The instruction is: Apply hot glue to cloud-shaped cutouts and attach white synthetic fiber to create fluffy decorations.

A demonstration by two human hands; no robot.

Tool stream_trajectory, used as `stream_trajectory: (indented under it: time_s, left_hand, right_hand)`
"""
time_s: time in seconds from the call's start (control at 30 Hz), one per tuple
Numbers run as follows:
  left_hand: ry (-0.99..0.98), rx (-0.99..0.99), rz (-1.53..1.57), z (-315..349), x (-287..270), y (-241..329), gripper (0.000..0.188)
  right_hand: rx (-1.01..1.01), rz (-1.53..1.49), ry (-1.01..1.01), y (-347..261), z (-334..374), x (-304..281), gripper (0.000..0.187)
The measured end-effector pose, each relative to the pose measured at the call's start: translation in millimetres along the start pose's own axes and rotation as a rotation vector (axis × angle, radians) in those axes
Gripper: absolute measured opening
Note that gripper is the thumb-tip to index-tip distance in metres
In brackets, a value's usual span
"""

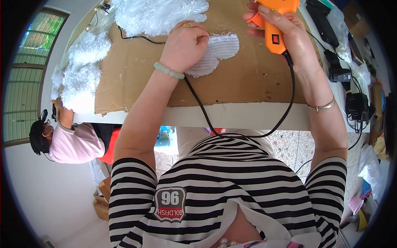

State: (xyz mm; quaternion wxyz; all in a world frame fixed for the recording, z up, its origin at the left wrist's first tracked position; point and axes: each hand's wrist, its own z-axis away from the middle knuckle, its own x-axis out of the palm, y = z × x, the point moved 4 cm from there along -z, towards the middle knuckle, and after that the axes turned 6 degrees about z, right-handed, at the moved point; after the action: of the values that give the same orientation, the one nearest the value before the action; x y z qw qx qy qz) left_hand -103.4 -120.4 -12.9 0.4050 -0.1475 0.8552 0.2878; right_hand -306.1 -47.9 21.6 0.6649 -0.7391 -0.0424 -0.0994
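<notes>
My left hand (186, 45) is closed, its fingers curled down on the left end of a white ribbed fabric piece (223, 46) with a fuzzy edge. The piece lies flat on a brown cardboard sheet (252, 82), and my fingertips are partly hidden. At the upper right, my right hand (295, 35) grips an orange hot glue gun (273, 37) by its handle, above the cardboard. A red switch and a small green light show on the gun. Its front end is cut off by the picture's top edge.
Fluffy white fabric pieces (153, 16) are heaped at the back, with another pile (84, 66) at the left. A black cord (198, 97) loops from the gun past my waist. Black power adapters (356, 105) line the right edge. At the left a co-worker (74, 142) in pink reaches to the table.
</notes>
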Motion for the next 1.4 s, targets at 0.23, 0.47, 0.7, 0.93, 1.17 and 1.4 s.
stream_trajectory:
  time_s: [0.23,0.47,0.7,0.93,1.17,1.4]
  left_hand:
    - [0.104,0.061,0.109,2.0,-3.5,0.1,0.016]
    - [0.104,0.116,0.055,4.4,-4.7,-1.6,0.014]
    - [0.100,0.119,0.083,2.8,-0.9,-4.6,0.009]
    - [0.098,0.129,0.099,2.1,-1.9,-1.9,0.009]
    - [0.088,0.121,0.089,0.8,-1.3,-2.4,0.009]
    - [0.025,0.075,0.087,1.0,-1.0,-2.6,0.011]
  right_hand:
    - [-0.066,0.345,-0.216,0.2,39.0,-27.3,0.034]
    - [0.067,0.453,-0.290,24.2,39.1,-17.7,0.036]
    - [0.150,0.594,-0.208,30.2,40.3,-16.3,0.025]
    - [0.157,0.619,-0.175,34.4,41.4,-9.3,0.022]
    - [0.136,0.803,-0.212,36.9,39.5,-6.2,0.028]
    - [0.089,0.861,-0.248,36.3,39.5,-2.5,0.032]
